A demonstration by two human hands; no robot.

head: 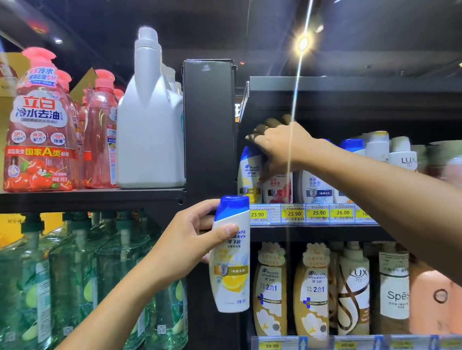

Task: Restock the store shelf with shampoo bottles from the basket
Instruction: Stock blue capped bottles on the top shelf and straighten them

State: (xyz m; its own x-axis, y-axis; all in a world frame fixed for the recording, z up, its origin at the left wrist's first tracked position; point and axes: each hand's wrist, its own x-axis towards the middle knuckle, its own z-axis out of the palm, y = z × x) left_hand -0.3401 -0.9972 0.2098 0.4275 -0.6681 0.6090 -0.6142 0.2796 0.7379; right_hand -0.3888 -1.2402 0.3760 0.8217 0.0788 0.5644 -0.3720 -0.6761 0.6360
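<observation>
My left hand [187, 241] grips a white shampoo bottle [231, 260] with a blue cap and a lemon label, held upright in front of the black shelf post. My right hand [279, 145] reaches into the upper right shelf [306, 231] and its fingers curl over the top of a matching blue-capped shampoo bottle [251, 172] standing at the shelf's left end. More shampoo bottles [314, 186] stand beside it. The basket is out of view.
A black post [205, 125] divides the shelving. Pink dish-soap bottles [39, 127] and a white jug [149, 127] stand upper left, green bottles [70, 286] below them. Gold and cream shampoo bottles [311, 291] fill the lower right shelf. Yellow price tags [294, 214] line the edges.
</observation>
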